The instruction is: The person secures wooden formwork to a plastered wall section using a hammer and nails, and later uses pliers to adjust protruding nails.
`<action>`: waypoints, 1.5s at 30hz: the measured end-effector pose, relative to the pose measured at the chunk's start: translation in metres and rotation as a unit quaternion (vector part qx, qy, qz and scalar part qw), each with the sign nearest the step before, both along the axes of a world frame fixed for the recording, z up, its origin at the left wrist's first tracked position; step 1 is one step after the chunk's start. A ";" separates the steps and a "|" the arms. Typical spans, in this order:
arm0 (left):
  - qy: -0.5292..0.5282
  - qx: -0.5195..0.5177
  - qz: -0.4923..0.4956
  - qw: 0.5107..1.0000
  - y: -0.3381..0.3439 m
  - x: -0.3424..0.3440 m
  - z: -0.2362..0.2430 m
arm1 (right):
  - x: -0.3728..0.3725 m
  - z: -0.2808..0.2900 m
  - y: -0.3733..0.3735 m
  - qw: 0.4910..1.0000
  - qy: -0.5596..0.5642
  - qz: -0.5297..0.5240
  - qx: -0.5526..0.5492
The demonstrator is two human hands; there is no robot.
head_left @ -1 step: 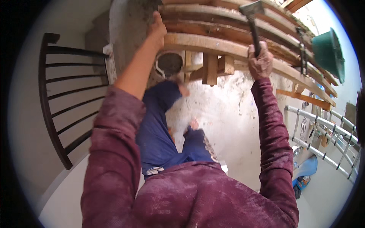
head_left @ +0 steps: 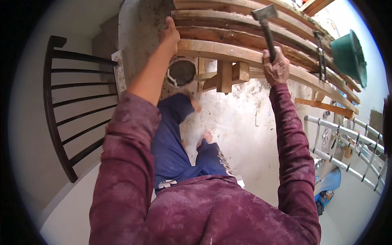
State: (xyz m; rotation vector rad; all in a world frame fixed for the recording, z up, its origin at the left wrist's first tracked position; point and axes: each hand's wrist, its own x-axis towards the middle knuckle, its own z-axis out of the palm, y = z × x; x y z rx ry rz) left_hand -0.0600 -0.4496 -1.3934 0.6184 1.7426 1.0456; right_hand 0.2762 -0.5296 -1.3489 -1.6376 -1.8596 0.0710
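My left hand grips the left end of a stack of long wooden planks, its fingertips partly hidden. My right hand is closed round the dark handle of a metal-headed hand tool, which lies across the planks near their right half. Short wooden blocks sit under the front plank. A round bucket with grey contents stands below the left end, beside my bare foot. A black clamp-like bar crosses the boards at the right.
A green plastic bucket is at the upper right. An aluminium ladder lies at the right, with blue items beside it. A dark railing runs down the left. My legs and feet are on the stained pale floor.
My right hand and the tool have shifted slightly left. My left hand and the planks sit a little lower in the picture.
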 end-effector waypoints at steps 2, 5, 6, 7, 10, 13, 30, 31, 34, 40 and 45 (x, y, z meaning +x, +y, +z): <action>0.021 -0.022 -0.002 1.000 -0.013 -0.002 -0.002 | -0.002 0.008 0.000 0.999 -0.026 0.030 -0.023; 0.057 -0.006 -0.001 0.998 -0.019 0.002 0.015 | 0.005 0.015 -0.007 0.994 -0.070 0.061 -0.058; -0.016 -0.011 -0.001 1.000 -0.028 0.010 0.021 | 0.010 0.012 -0.009 0.991 -0.070 0.063 -0.093; -0.090 -0.017 0.002 0.996 -0.032 0.015 0.026 | 0.013 0.010 -0.009 0.991 -0.081 0.056 -0.086; -0.122 0.036 -0.003 0.992 -0.030 0.005 0.001 | 0.006 -0.006 -0.019 0.997 -0.073 -0.007 0.025; 0.073 -0.016 -0.007 0.997 -0.017 0.006 -0.017 | -0.019 -0.014 -0.047 0.980 0.069 -0.112 0.152; -0.087 -0.057 0.056 0.993 -0.037 0.000 -0.008 | -0.057 -0.106 -0.082 0.411 0.867 -0.104 -0.263; -0.087 -0.050 0.058 0.993 -0.041 0.000 -0.008 | -0.058 -0.106 -0.086 0.397 0.871 -0.101 -0.271; -0.057 -0.058 0.054 0.995 -0.062 0.006 -0.012 | -0.061 -0.096 -0.103 0.415 0.855 -0.136 -0.280; -0.046 0.036 0.109 0.992 -0.111 0.040 0.003 | -0.024 -0.122 -0.149 0.495 0.802 -0.192 -0.273; 0.055 -0.056 0.037 0.996 -0.172 0.067 0.020 | -0.010 -0.084 -0.192 0.496 0.810 -0.200 -0.238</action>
